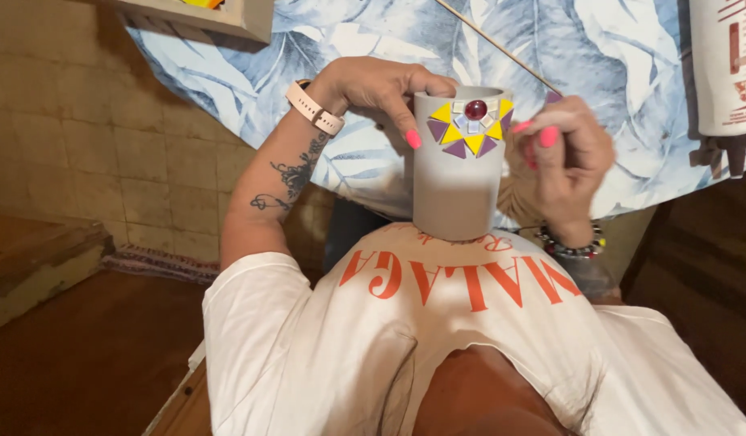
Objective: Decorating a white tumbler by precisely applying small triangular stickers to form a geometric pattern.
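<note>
Grey cup [456, 182] with yellow and purple tiles [468, 129] stands against the person's white shirt [437, 323], left hand [373, 89] gripping its rim, right hand [563, 157] pinching a small purple piece [553, 97] just beside it.

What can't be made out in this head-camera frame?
- Inside and far side of the grey cylinder: hidden by its own wall.
- Left hand palm: behind the cylinder rim.
- Small purple piece at the right hand: too small to tell its shape.
- Thin stick: upper end cut off by the top edge.
</note>
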